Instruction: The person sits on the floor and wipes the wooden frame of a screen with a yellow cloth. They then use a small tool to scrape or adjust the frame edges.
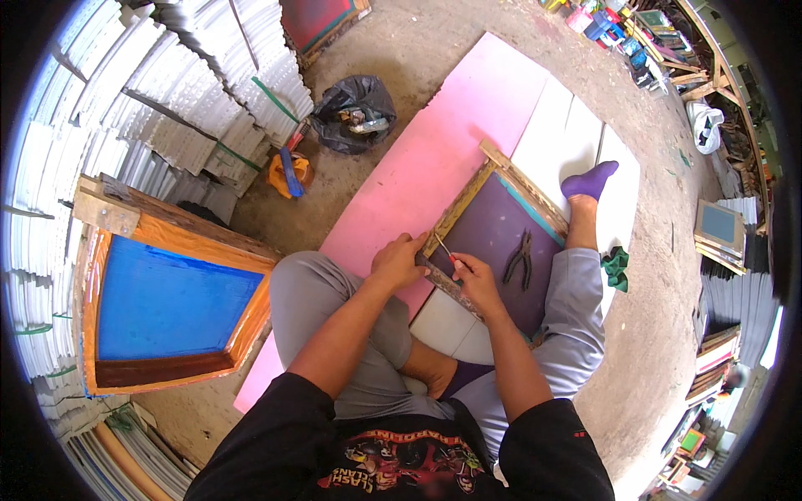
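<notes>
A wooden screen-printing frame (pixel 547 209) with dark purple mesh lies before me, partly across my lower leg. My left hand (pixel 399 265) is closed on its near left corner, fingertips against the wood. In my right hand (pixel 476 282) is a thin screwdriver (pixel 448 250) with a red handle, pinched between the fingers. Its metal tip meets the inner side of the frame near that same corner. Black pliers (pixel 520 260) rest on the mesh to the right of my right hand, their handles spread apart.
Pink and white boards (pixel 418 167) lie under the frame. At left leans a larger frame with blue mesh (pixel 175 296), beside stacked white sheets (pixel 159 92). Farther off are a black plastic bag (pixel 355 113) and an orange item with a blue handle (pixel 290 173). A green cloth (pixel 616 267) lies at right.
</notes>
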`<action>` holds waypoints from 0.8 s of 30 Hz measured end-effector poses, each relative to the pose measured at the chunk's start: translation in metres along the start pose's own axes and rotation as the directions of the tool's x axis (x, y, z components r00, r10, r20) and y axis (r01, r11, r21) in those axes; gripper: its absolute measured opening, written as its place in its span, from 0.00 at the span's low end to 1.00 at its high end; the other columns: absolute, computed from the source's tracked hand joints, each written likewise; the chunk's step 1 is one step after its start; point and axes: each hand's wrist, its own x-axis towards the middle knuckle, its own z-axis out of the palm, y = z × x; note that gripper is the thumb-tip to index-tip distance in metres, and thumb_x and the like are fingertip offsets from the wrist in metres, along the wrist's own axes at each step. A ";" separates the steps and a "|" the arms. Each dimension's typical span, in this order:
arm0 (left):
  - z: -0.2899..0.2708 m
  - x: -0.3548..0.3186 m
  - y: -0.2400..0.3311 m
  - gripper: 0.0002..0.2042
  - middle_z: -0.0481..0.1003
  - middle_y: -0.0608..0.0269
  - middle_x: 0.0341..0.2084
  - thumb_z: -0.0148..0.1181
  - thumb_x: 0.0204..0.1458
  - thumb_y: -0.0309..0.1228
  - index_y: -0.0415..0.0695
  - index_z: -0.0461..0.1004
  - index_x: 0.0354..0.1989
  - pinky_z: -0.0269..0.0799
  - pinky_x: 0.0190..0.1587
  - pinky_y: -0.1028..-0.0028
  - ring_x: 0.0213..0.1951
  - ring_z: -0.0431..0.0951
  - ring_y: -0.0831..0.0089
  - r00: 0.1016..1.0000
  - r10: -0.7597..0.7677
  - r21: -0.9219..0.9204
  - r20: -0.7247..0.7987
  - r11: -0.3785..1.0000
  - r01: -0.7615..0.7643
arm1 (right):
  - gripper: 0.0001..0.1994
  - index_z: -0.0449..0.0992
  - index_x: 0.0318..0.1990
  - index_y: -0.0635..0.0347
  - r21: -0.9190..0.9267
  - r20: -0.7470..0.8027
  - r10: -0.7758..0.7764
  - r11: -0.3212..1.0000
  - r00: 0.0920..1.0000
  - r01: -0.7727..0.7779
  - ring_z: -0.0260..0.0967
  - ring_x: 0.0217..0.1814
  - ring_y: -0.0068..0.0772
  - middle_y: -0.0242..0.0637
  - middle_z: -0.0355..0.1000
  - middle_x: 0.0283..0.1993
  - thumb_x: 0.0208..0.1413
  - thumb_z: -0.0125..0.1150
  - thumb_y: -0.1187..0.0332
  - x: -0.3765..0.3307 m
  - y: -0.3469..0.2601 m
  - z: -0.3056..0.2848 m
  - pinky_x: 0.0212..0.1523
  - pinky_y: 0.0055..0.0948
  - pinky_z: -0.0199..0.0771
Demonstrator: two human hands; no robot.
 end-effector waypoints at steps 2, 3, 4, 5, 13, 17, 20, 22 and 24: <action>-0.001 0.000 -0.001 0.45 0.75 0.51 0.53 0.78 0.46 0.39 0.59 0.63 0.76 0.77 0.57 0.54 0.56 0.79 0.49 1.000 0.002 -0.011 0.009 1.000 -0.002 | 0.15 0.80 0.60 0.56 0.107 0.075 0.144 0.983 0.987 -0.151 0.72 0.30 0.20 0.31 0.77 0.35 0.73 0.57 0.65 0.002 -0.007 -0.007 0.29 0.24 0.71; -0.002 0.001 -0.002 0.45 0.75 0.51 0.54 0.78 0.46 0.40 0.60 0.62 0.76 0.77 0.57 0.54 0.56 0.79 0.49 1.000 -0.001 -0.010 0.017 1.000 0.001 | 0.15 0.80 0.60 0.57 0.007 0.029 0.097 0.995 0.995 -0.097 0.72 0.32 0.21 0.31 0.77 0.36 0.73 0.57 0.65 0.003 -0.009 -0.006 0.32 0.25 0.72; -0.005 0.000 0.000 0.46 0.75 0.51 0.54 0.78 0.47 0.40 0.60 0.62 0.77 0.77 0.57 0.53 0.57 0.79 0.49 1.000 0.000 -0.009 0.028 1.000 0.000 | 0.15 0.80 0.60 0.57 -0.097 -0.016 0.047 0.994 0.999 -0.048 0.73 0.34 0.21 0.31 0.77 0.36 0.73 0.57 0.65 0.002 -0.010 -0.005 0.34 0.25 0.73; -0.006 0.000 0.002 0.46 0.75 0.51 0.55 0.78 0.47 0.40 0.60 0.61 0.77 0.77 0.57 0.53 0.57 0.79 0.49 0.999 0.000 -0.009 0.038 1.000 0.000 | 0.15 0.80 0.60 0.58 -0.202 -0.055 -0.008 0.979 0.998 -0.004 0.74 0.36 0.22 0.32 0.78 0.37 0.72 0.57 0.66 0.002 -0.011 -0.004 0.36 0.25 0.74; -0.006 -0.002 0.008 0.48 0.74 0.50 0.58 0.76 0.47 0.39 0.61 0.57 0.78 0.77 0.57 0.52 0.58 0.78 0.47 0.999 0.003 0.038 0.032 0.999 -0.004 | 0.15 0.80 0.60 0.54 -0.218 -0.100 -0.124 0.971 0.987 0.099 0.80 0.42 0.31 0.38 0.83 0.42 0.71 0.58 0.64 0.003 0.004 0.002 0.47 0.33 0.78; -0.013 -0.002 0.012 0.46 0.73 0.55 0.56 0.75 0.50 0.37 0.60 0.58 0.78 0.78 0.56 0.54 0.57 0.78 0.52 0.998 -0.005 0.046 0.070 0.999 0.002 | 0.14 0.79 0.60 0.62 0.002 0.005 0.101 0.995 0.995 -0.101 0.75 0.38 0.27 0.34 0.78 0.38 0.72 0.57 0.68 0.008 0.009 -0.002 0.47 0.30 0.77; -0.013 -0.002 0.013 0.46 0.73 0.55 0.56 0.75 0.49 0.37 0.60 0.57 0.78 0.78 0.57 0.55 0.57 0.78 0.52 0.998 -0.007 0.040 0.069 0.999 0.004 | 0.14 0.80 0.60 0.60 0.028 0.022 0.046 0.999 0.999 -0.046 0.71 0.34 0.24 0.32 0.77 0.36 0.72 0.57 0.67 0.013 0.014 -0.003 0.40 0.28 0.76; -0.010 -0.001 0.010 0.46 0.73 0.55 0.56 0.75 0.49 0.37 0.60 0.57 0.79 0.78 0.57 0.55 0.57 0.78 0.52 0.998 0.006 0.034 0.060 0.999 -0.008 | 0.15 0.80 0.60 0.57 -0.278 -0.088 -0.209 0.944 0.974 0.177 0.74 0.38 0.27 0.34 0.78 0.38 0.73 0.56 0.64 0.007 0.012 0.002 0.43 0.30 0.76; -0.009 -0.001 0.006 0.46 0.73 0.54 0.56 0.75 0.49 0.37 0.60 0.57 0.79 0.78 0.57 0.55 0.57 0.78 0.52 0.998 0.005 0.025 0.059 1.000 -0.007 | 0.15 0.80 0.60 0.56 -0.458 -0.113 -0.370 0.843 0.922 0.283 0.75 0.39 0.28 0.34 0.78 0.37 0.74 0.54 0.62 0.003 0.006 0.007 0.42 0.30 0.76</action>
